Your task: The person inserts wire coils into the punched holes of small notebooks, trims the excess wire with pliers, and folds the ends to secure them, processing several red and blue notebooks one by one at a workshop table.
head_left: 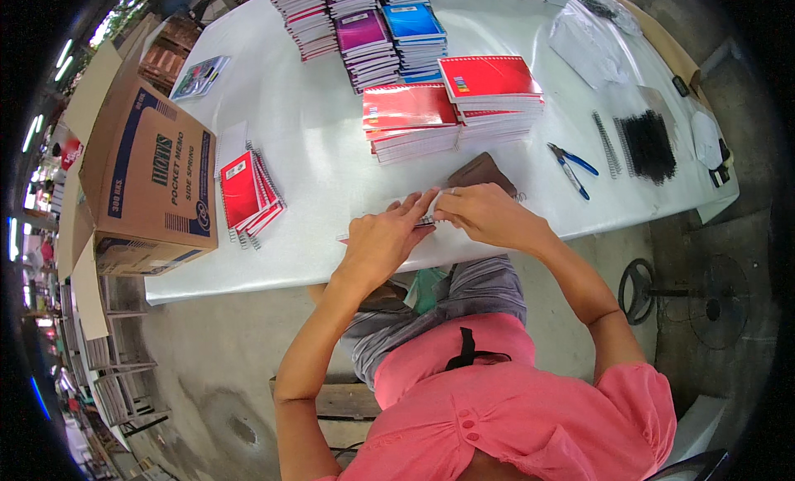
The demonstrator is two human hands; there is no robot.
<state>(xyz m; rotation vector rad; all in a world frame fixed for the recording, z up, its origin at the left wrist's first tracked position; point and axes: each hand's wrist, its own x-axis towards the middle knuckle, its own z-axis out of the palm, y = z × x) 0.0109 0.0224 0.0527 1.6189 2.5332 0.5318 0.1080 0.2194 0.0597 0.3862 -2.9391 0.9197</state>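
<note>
A small notebook (356,236) lies mostly hidden beneath my left hand (381,239), whose fingers stretch across it toward the right, with the thumb on its near side. Dark loops of a spiral coil (426,220) show along its edge between my hands. My right hand (487,215) is closed in a pinch at that edge, close to the left fingertips; its fingertips partly hide what they grip, which appears to be the coil. Just beyond the right hand rests a brown, flat, folded-looking piece (483,174), with a bit of wire coil at its right corner.
Red notebooks (451,108) are stacked ahead, purple (363,34) and blue ones (416,26) behind. Several spiral-bound red notebooks (242,191) lie left, beside an open cardboard box (153,175). Blue-handled pliers (571,168) and black coils (648,146) lie right. The table's edge (240,288) runs before me.
</note>
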